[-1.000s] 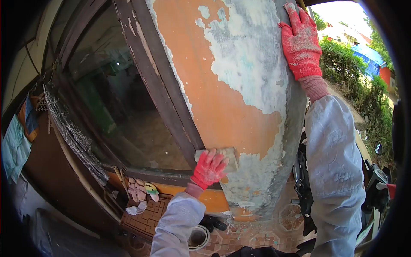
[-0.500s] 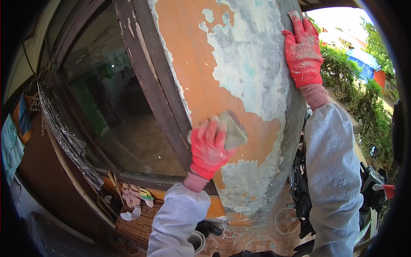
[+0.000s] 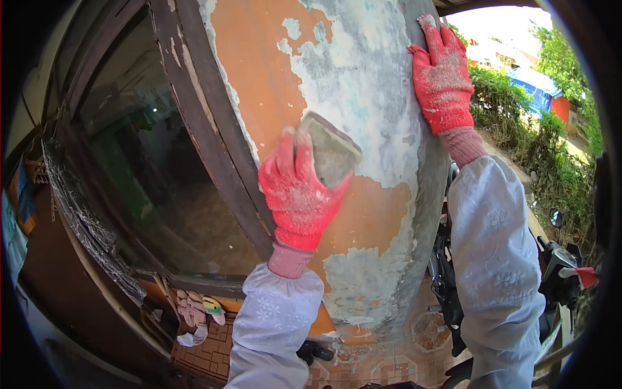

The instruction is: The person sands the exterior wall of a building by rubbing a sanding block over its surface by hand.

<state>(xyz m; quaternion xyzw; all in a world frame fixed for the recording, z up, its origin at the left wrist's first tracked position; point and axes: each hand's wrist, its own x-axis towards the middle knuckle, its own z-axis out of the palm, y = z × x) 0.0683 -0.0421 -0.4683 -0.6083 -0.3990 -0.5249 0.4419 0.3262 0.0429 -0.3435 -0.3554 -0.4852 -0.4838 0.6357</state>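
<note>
My left hand (image 3: 301, 185), in a dusty red knit glove, grips a flat grey-green sanding block (image 3: 329, 149) with rounded corners. Fingers curl over the block's left side, and it lies against the wall (image 3: 363, 207). Orange paint covers part of that wall; elsewhere it is worn to patchy white and grey. Higher up, at the wall's right edge, my right hand (image 3: 446, 78) rests flat in a matching red glove coated with dust. Its fingers are stretched out and hold nothing.
A dark wooden window frame (image 3: 204, 123) with chipped paint borders the wall on the left. Sandals (image 3: 194, 308) lie on a brown mat (image 3: 207, 347) below. Motorbike parts (image 3: 562, 272) stand at the lower right, with a hedge (image 3: 551, 149) beyond.
My left hand has moved the sanding block upward along the wall. The whole view has shifted slightly, and my right hand stays flat at the wall's edge.
</note>
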